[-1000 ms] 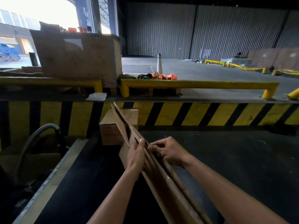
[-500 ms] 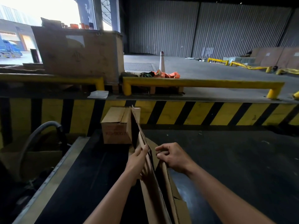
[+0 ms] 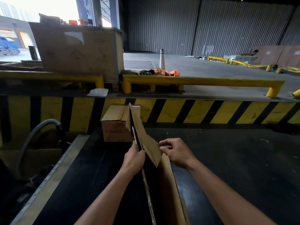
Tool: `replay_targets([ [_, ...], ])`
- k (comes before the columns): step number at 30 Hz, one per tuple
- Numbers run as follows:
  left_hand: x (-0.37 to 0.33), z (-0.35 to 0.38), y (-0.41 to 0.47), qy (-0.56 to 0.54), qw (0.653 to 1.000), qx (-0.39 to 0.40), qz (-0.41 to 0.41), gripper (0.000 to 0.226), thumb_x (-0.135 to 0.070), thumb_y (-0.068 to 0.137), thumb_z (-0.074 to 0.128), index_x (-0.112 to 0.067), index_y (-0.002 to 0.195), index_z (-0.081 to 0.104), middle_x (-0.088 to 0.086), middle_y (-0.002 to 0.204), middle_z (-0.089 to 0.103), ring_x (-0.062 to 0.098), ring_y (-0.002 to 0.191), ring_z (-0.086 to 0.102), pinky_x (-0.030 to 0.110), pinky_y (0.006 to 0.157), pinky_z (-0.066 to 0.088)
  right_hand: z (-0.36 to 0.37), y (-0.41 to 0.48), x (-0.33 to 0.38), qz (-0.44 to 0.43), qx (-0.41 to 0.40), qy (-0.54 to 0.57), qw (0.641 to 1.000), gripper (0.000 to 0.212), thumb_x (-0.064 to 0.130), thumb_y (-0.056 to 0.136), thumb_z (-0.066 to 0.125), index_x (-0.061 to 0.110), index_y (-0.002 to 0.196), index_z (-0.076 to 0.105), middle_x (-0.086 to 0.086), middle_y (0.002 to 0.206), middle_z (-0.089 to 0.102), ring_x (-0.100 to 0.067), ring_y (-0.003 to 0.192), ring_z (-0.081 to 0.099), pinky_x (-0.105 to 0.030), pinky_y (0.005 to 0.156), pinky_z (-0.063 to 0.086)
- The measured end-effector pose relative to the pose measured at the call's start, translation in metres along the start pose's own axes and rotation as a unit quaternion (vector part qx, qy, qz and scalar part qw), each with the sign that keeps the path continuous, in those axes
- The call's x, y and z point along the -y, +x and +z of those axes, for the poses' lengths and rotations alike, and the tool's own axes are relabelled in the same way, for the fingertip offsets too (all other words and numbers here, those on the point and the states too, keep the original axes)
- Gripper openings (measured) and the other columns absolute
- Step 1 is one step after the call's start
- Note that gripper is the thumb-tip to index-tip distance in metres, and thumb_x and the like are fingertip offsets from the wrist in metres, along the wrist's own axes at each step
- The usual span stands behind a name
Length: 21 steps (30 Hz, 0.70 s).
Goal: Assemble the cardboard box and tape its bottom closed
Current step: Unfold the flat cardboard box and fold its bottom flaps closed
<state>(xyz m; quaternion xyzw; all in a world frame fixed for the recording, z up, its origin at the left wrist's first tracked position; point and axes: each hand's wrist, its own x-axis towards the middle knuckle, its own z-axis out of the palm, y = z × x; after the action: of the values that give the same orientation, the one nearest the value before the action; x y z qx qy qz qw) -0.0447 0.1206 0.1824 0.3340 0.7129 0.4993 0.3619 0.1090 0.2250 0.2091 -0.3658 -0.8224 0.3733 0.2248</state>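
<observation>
- While the left hand (image 3: 134, 157) grips the cardboard box (image 3: 168, 189) by its left wall, the right hand (image 3: 176, 153) pinches its right wall.
- A small carton (image 3: 113, 124) sits at the far edge of the bench (image 3: 81, 184).

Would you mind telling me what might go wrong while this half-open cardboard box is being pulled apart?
The left hand and right hand grip the cardboard box only near its upper edges, so a panel might buckle or slip free. The raised flap points toward the small carton behind and may knock it. Both hands press raw cardboard edges, so a cut is possible.
</observation>
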Motion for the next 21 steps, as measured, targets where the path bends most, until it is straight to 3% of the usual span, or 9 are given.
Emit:
replay_targets([
  [2,-0.001,0.000,-0.003,-0.002,1.000,-0.004,0.026,0.041,-0.015,0.100,0.049,-0.035,0.136,0.046,0.002,0.125,0.061,0.015,0.106,0.060,0.034,0.086,0.054,0.006,0.002,0.008,0.002,0.004,-0.006,1.000,0.034,0.024,0.097,0.060,0.017,0.130,0.061,0.000,0.121,0.068,-0.009,0.109,0.063,-0.027,0.089,0.053],
  [4,-0.005,0.004,-0.008,0.009,0.999,-0.011,0.048,0.038,-0.016,0.097,0.050,-0.035,0.131,0.051,0.003,0.119,0.066,0.020,0.105,0.065,0.043,0.093,0.057,0.015,0.006,0.018,0.001,0.004,-0.023,1.000,0.035,0.024,0.098,0.058,0.019,0.132,0.059,0.001,0.126,0.065,-0.012,0.114,0.061,-0.028,0.093,0.051],
  [9,-0.012,0.001,-0.010,-0.003,0.997,-0.029,0.068,0.037,-0.017,0.093,0.050,-0.036,0.124,0.056,0.005,0.109,0.071,0.022,0.098,0.071,0.048,0.087,0.060,0.025,0.006,0.040,-0.022,-0.018,-0.040,0.999,0.047,0.015,0.097,0.057,0.025,0.143,0.049,-0.003,0.120,0.069,-0.007,0.106,0.065,-0.021,0.086,0.050],
  [13,-0.018,-0.015,-0.009,-0.002,0.996,-0.020,0.081,0.046,-0.015,0.093,0.051,-0.039,0.132,0.054,0.005,0.112,0.071,0.022,0.100,0.072,0.046,0.085,0.062,0.006,0.008,0.058,-0.034,0.053,-0.093,0.994,0.063,0.009,0.097,0.051,0.044,0.148,0.035,-0.002,0.122,0.064,-0.006,0.084,0.063,-0.022,0.072,0.052],
  [16,-0.031,-0.026,-0.009,0.017,0.994,-0.034,0.101,0.044,-0.018,0.091,0.051,-0.039,0.129,0.058,0.007,0.109,0.072,0.023,0.095,0.072,0.042,0.077,0.062,-0.010,0.011,0.068,-0.023,0.105,-0.138,0.985,0.074,-0.003,0.093,0.048,0.049,0.145,0.038,-0.003,0.142,0.052,-0.014,0.099,0.064,-0.026,0.072,0.055],
  [19,-0.049,-0.038,-0.007,0.039,0.991,-0.056,0.119,0.045,-0.018,0.090,0.048,-0.036,0.131,0.058,0.009,0.106,0.071,0.023,0.091,0.069,0.035,0.068,0.054,-0.023,0.013,0.069,-0.032,0.086,-0.147,0.985,0.069,-0.004,0.091,0.046,0.037,0.145,0.044,-0.005,0.149,0.046,-0.023,0.120,0.057,-0.031,0.089,0.054],
  [21,-0.059,-0.046,-0.006,0.061,0.987,-0.069,0.133,0.045,-0.017,0.092,0.045,-0.033,0.133,0.055,0.010,0.105,0.069,0.025,0.089,0.068,0.037,0.067,0.054,-0.031,0.012,0.067,-0.024,0.065,-0.127,0.990,0.053,0.003,0.090,0.045,0.021,0.138,0.056,-0.008,0.139,0.055,-0.028,0.122,0.056,-0.038,0.097,0.051],
])
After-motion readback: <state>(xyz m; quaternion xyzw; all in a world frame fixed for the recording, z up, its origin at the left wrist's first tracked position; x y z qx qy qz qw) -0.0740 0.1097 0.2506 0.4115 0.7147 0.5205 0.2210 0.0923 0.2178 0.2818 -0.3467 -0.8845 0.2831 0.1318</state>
